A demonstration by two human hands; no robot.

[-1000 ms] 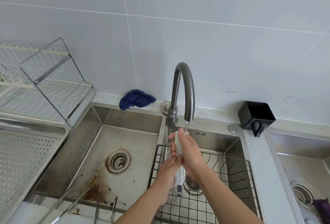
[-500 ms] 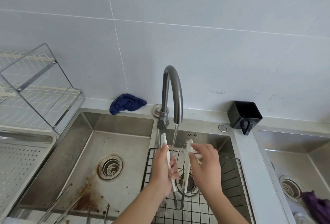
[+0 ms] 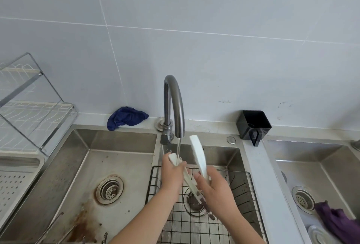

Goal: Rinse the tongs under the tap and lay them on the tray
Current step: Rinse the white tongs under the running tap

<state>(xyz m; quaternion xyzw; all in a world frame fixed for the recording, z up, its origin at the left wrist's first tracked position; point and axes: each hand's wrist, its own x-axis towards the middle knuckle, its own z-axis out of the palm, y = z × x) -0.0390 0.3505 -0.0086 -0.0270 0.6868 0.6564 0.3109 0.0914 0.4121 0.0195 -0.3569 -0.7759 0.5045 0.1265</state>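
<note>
White plastic tongs sit under the curved grey steel tap, over a stainless sink backed by pale wall tiles. Their arms are spread wide, the left hand gripping one and the right hand gripping the other.

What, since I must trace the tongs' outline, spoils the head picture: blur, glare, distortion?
Head view: the wide lens bows the tile seams and sink rim; light is soft, without hard shadows, only dull sheen on the tap; the tongs look fairly sharp, though water veils the arm in the left hand; the purple cloth is smeared.
</note>
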